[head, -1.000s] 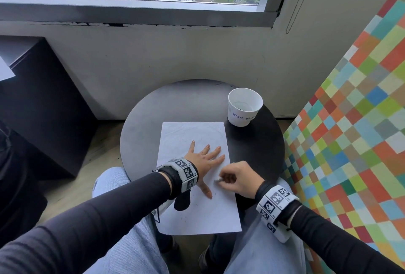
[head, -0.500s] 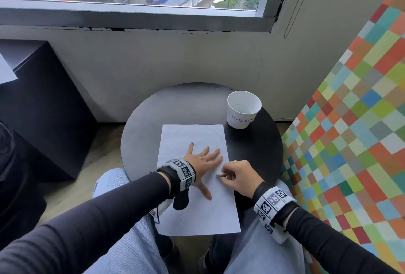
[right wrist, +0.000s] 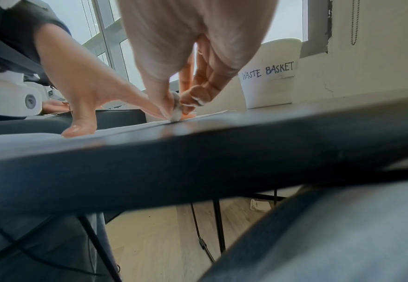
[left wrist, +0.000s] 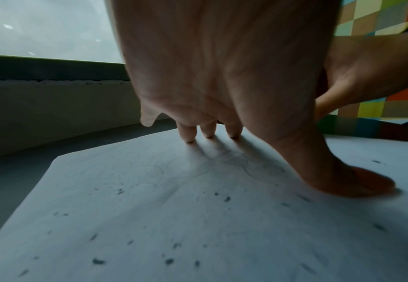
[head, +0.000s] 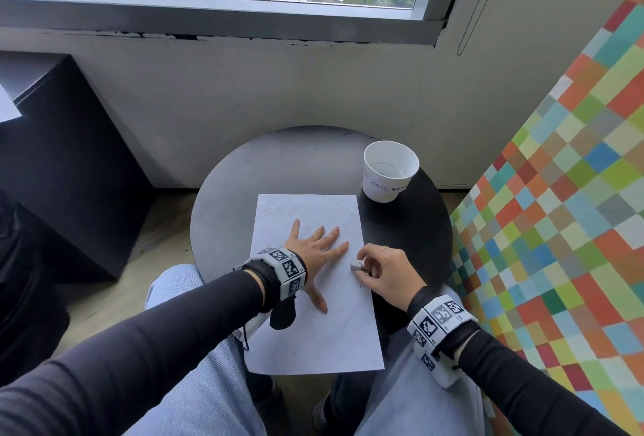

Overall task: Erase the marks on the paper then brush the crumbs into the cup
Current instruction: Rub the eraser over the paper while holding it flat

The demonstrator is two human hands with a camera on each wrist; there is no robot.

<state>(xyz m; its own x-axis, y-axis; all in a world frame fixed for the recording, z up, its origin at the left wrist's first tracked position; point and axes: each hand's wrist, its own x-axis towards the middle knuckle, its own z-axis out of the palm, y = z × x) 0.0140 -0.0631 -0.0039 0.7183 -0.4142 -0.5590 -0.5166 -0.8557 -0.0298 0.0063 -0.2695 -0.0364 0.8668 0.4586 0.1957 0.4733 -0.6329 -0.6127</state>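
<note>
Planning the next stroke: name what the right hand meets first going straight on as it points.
Likely the left hand, whose forefinger lies flat on the paper just beyond the eraser that the right hand pinches.

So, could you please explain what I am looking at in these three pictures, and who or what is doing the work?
There is no machine here: a person seated at a small round table works with bare hands. The wide picture comes from a camera on the person's head, looking down. The other two come from cameras strapped to each wrist, looking along the fingers. On the table lie a sheet of paper and a white cup labelled "WASTE BASKET". The left hand lies flat on the paper with its fingers spread. The right hand pinches a small eraser and presses it on the paper near its right edge. The left wrist picture shows faint pencil marks and dark crumbs scattered over the sheet.
</note>
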